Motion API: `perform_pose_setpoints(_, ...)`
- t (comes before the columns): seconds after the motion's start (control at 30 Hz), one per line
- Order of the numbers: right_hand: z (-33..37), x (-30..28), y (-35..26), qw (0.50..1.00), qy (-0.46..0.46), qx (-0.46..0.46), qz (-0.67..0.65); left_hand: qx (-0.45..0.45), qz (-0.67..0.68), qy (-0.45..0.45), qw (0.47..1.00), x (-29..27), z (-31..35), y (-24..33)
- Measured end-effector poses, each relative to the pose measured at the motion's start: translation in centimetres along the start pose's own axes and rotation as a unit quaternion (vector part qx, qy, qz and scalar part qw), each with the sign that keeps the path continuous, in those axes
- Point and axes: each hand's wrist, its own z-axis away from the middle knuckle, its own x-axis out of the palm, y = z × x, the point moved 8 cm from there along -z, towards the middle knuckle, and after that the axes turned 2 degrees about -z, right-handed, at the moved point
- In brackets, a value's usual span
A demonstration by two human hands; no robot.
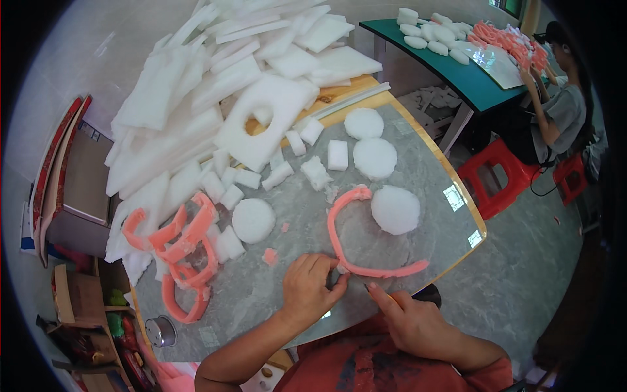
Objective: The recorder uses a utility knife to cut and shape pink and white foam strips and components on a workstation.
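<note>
A curved pink foam strip (335, 230) lies on the grey marbled tabletop, bent into an open C with its free end to the right. Thumb and fingers of my left hand (308, 287) pinch this strip at its lower bend. Just to the right, my right hand (417, 325) is closed around a slim orange-handled tool (394, 300); its dark tip points toward the strip, and its exact kind is hidden by my fingers. A round white foam disc (396, 210) sits against the strip's upper right. Small pink scraps (270, 256) lie left of my left hand.
White foam sheets (255, 78) are heaped at the back left, with small foam blocks before them. Pink foam loops (189, 242) and a metal tin (160, 331) lie at the left. A person (555, 111) sits at a green table (431, 62), near a red stool (486, 179).
</note>
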Motion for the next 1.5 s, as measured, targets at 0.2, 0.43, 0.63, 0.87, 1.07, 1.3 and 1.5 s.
perform_pose_setpoints(0.2,-0.5,-0.3,0.0,1.000,-0.010,0.003,0.021,-0.012,0.010,-0.002,1.000,0.0,-0.1,-0.3)
perform_pose_setpoints(0.43,-0.8,0.2,0.2,0.998,-0.041,0.004,0.045,-0.018,0.021,0.008,1.000,0.2,0.2,-0.6)
perform_pose_setpoints(0.63,-1.5,-0.1,0.3,0.996,-0.073,0.003,0.041,-0.016,0.015,0.020,1.000,0.3,0.3,-0.7)
perform_pose_setpoints(0.87,-2.0,0.3,0.5,0.995,-0.094,-0.002,0.045,-0.008,-0.009,0.030,0.999,0.3,0.4,-0.3)
perform_pose_setpoints(1.07,-1.9,-0.1,1.0,0.995,-0.097,0.022,-0.007,-0.022,-0.006,0.011,1.000,0.1,0.0,-0.5)
perform_pose_setpoints(1.3,-1.4,-0.3,2.2,0.997,-0.041,0.002,-0.065,-0.044,-0.011,-0.053,0.998,-0.2,-0.9,-0.6)
perform_pose_setpoints(1.5,-1.0,-1.1,2.7,0.995,-0.044,0.034,-0.081,0.012,0.026,-0.055,0.998,-0.3,-2.3,-0.6)
